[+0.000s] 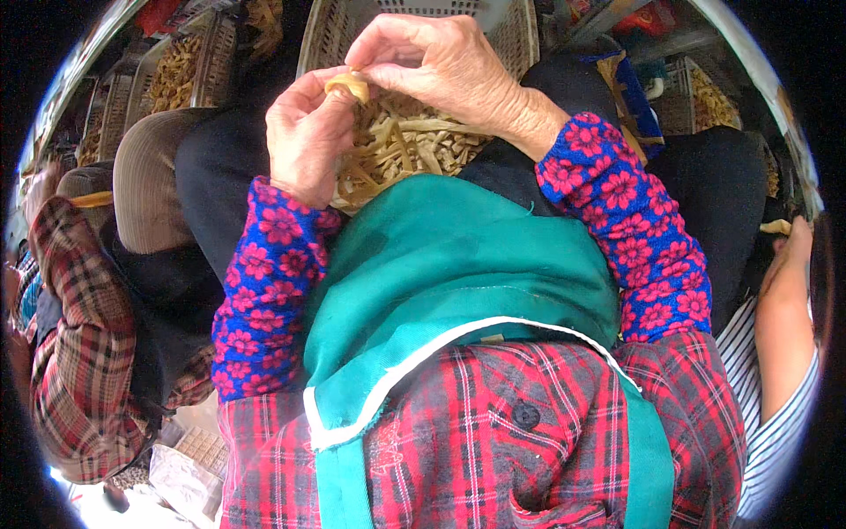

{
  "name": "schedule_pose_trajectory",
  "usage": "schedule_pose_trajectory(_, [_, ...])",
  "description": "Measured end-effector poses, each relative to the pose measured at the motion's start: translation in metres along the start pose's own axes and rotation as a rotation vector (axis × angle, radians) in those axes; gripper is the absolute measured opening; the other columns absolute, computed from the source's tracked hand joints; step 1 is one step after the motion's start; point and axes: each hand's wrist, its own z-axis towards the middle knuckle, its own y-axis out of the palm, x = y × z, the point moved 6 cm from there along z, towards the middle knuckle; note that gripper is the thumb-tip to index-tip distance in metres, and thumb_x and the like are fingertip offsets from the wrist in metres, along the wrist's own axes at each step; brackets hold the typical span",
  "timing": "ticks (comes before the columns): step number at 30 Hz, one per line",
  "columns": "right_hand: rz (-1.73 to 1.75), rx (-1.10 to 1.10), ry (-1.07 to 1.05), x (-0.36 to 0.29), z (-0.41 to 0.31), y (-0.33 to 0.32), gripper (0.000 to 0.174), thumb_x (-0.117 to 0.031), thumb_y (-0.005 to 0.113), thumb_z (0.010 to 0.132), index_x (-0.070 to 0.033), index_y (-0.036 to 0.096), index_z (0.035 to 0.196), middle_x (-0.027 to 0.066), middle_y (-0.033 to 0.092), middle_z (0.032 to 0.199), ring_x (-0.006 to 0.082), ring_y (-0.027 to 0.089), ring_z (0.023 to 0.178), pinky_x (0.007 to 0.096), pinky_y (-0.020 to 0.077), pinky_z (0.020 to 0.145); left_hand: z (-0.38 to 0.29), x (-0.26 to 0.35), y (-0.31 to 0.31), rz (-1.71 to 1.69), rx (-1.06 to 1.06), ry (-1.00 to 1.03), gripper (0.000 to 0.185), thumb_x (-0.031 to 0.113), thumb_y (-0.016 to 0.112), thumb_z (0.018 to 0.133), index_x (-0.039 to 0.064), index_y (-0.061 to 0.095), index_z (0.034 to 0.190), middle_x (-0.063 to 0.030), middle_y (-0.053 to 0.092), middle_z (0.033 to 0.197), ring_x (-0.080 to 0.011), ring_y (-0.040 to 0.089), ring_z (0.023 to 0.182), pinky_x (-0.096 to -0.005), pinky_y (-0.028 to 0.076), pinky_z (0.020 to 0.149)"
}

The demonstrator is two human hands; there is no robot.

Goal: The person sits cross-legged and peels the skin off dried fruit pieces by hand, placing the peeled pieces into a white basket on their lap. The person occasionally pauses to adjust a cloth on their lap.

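My left hand (310, 125) pinches a small folded yellowish strip (348, 86) between thumb and fingers, above the near part of a basket. The thumb and forefinger of my right hand (443, 63) meet at the top of the same piece, where a small pale bit shows. Under both hands lies a heap of dry, pale tan strips and short pieces (423, 142), whose exact material I cannot tell. Behind them rises a grey perforated plastic basket (522, 40). A green apron (456, 258) with white edging covers my lap.
On the left, a co-worker in a plaid sleeve (79, 330) sits near a basket of knotted yellowish pieces (173, 76). At the right, another person's bare arm (786, 311) reaches forward, a yellowish strip (775, 227) at the hand. Another basket of such pieces (712, 99) stands at the upper right.
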Motion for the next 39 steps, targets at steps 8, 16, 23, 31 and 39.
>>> schedule_pose_trajectory(8, [-0.247,0.137,-0.141,-0.009,-0.002,0.001,0.012,-0.009,0.073,0.088,-0.004,0.069,0.098,0.0047,0.075,0.087,0.0134,0.075,0.085,0.0276,0.0602,0.076,0.010,0.006,-0.008,0.145,0.076,0.161,0.015,0.010,0.075,0.091,-0.001,0.072,0.102,-0.0022,0.074,0.095,-0.0054,0.064,0.081,-0.0199,0.050,0.073])
schedule_pose_trajectory(16, [0.076,-0.050,0.211,-0.005,-0.006,-0.013,0.018,-0.021,0.073,0.092,-0.004,0.068,0.092,0.0049,0.070,0.075,0.0104,0.067,0.069,0.0316,0.0525,0.061,-0.007,0.022,0.001,-0.047,-0.139,0.173,0.020,0.021,0.065,0.101,0.003,0.073,0.103,0.0069,0.065,0.079,-0.0003,0.040,0.062,-0.0189,0.031,0.056])
schedule_pose_trajectory(23, [-0.121,0.012,-0.047,-0.010,-0.020,-0.011,0.024,-0.026,0.066,0.099,-0.004,0.067,0.090,0.0077,0.063,0.070,0.0163,0.063,0.064,0.0327,0.0479,0.058,-0.013,0.027,0.013,0.072,-0.038,0.249,0.027,0.029,0.063,0.103,0.002,0.069,0.103,0.0069,0.063,0.081,-0.0009,0.050,0.067,-0.0171,0.037,0.060])
schedule_pose_trajectory(31, [0.076,0.111,0.221,-0.005,-0.034,-0.057,0.021,-0.015,0.059,0.100,0.001,0.071,0.093,0.0080,0.070,0.077,0.0135,0.068,0.072,0.0284,0.0535,0.065,-0.017,0.031,0.000,0.433,-0.208,0.354,0.011,0.008,0.070,0.096,0.000,0.068,0.102,0.0027,0.067,0.088,-0.0031,0.058,0.079,-0.0195,0.047,0.072])
schedule_pose_trajectory(39, [-0.194,-0.277,0.083,-0.023,-0.043,-0.030,0.023,-0.022,0.060,0.101,-0.003,0.073,0.102,0.0049,0.071,0.082,0.0104,0.067,0.070,0.0264,0.0539,0.065,-0.027,0.042,0.011,0.768,-0.349,0.197,0.018,0.017,0.062,0.101,0.000,0.068,0.099,0.0036,0.055,0.071,-0.0049,0.048,0.063,-0.0225,0.041,0.058])
